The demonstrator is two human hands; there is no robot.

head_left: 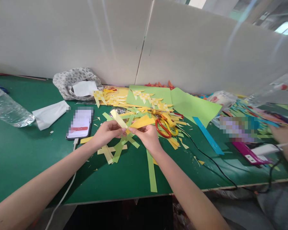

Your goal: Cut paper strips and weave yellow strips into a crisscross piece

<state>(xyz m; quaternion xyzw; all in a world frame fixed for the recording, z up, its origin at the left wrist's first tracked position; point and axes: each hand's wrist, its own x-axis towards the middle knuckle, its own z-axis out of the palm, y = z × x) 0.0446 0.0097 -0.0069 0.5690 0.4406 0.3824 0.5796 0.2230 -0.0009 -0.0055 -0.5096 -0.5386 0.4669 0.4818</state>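
Both my hands meet over a heap of paper strips at the middle of the green table. Between the fingertips of my left hand (pixel 109 131) is a pale yellow paper strip (pixel 118 118), tilted up to the left. My right hand (pixel 148 136) pinches a deeper yellow paper strip (pixel 142 122) that points right. The two strips cross where my thumbs come close together; how they are joined there I cannot make out. Green strips (pixel 121 149) and cream strips (pixel 108 153) lie beneath. Just right of my right hand rest red-handled scissors (pixel 163 128).
A phone (pixel 80 123) on a charging cable lies left, with a tissue (pixel 51 114) and a water bottle (pixel 11 107) beyond. Behind the hands are woven yellow pieces (pixel 144 95) and green paper sheets (pixel 194 103). A blue strip (pixel 207 135), a magenta power strip (pixel 251 154) and another person's arm (pixel 286 143) are right.
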